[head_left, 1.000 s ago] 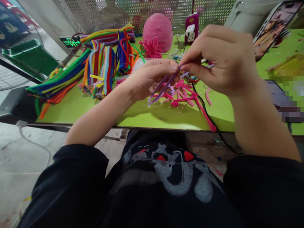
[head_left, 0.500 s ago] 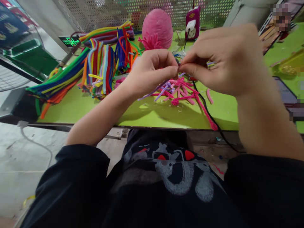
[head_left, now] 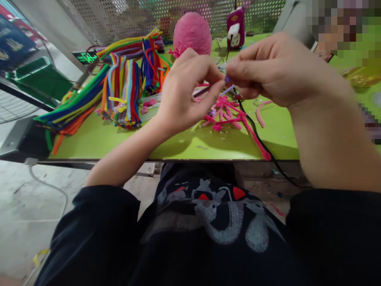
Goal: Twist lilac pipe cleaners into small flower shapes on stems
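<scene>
A purple pipe cleaner (head_left: 201,92) is pinched between my two hands above the green table. My left hand (head_left: 186,93) closes thumb and index finger on it, and part of the stem shows through the gap behind the fingertips. Close by, my right hand (head_left: 272,69) grips a small purple bit at the tips, its fingers curled; the exact shape there is too small to make out. Below the hands lies a heap of pink pipe cleaner pieces (head_left: 224,109), with some lilac ones among them. A long pink stem (head_left: 256,139) reaches from the heap toward the table's front edge.
Bundles of multicoloured pipe cleaners (head_left: 120,87) lie on the left of the green table (head_left: 133,145). A pink ball (head_left: 193,33) stands at the back, beside a purple power socket (head_left: 235,28). A black cable (head_left: 262,145) runs over the front edge. A dark box (head_left: 22,139) stands far left.
My right hand has turned, with its fingers more curled. My left hand has tilted up slightly. The lilac stems that hung below my left hand have shifted, and purple now shows at the right fingertips.
</scene>
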### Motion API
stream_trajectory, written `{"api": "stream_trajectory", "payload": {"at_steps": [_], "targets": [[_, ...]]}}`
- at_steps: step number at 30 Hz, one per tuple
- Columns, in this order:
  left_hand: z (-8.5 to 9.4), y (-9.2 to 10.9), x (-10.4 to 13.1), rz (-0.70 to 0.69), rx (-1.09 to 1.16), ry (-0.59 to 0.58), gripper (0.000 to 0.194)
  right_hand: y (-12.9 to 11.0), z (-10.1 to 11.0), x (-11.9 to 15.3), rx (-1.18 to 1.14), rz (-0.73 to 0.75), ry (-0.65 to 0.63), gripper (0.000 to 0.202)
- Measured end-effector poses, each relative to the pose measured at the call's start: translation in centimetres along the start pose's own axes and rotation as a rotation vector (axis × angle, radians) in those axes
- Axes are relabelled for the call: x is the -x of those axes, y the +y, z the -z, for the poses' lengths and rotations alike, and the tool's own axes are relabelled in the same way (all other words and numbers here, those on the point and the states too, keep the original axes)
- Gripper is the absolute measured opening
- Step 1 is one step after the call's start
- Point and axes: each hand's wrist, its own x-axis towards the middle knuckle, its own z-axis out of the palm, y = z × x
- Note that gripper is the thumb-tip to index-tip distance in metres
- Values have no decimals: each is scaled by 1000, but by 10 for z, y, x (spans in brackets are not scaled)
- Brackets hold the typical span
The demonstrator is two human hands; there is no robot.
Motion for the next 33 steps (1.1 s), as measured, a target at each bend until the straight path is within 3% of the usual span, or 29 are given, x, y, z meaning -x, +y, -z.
{"api": "stream_trajectory", "payload": {"at_steps": [4, 8, 11, 13, 17, 21, 24, 28, 31, 33], "targets": [[-5, -17, -6, 178, 324, 94, 49, 7, -13, -5, -3, 220, 173, 18], [-11, -25, -7, 328, 515, 49, 56, 8, -23, -1, 233, 233, 198, 12], [-10, -20, -6, 407, 587, 3, 49, 6, -25, 3, 322, 270, 225, 20], [-5, -14, -6, 452, 607, -20, 40, 3, -22, 5, 322, 280, 165, 23], [5, -10, -7, 453, 569, -88, 26, -3, -18, 8, 347, 245, 13, 27], [9, -16, -6, 441, 554, -109, 13, -3, -18, 10, 341, 196, 73, 20], [11, -22, -8, 384, 520, -105, 17, -1, -17, 9, 375, 237, 116, 17], [17, -22, -11, 289, 478, -152, 29, 3, -8, 7, 809, 473, 161, 8], [22, -19, -12, 286, 467, -202, 35, 8, 1, 6, 1227, 646, 171, 29], [23, -20, -13, 270, 489, -218, 41, 12, 6, 6, 1335, 701, 167, 38]]}}
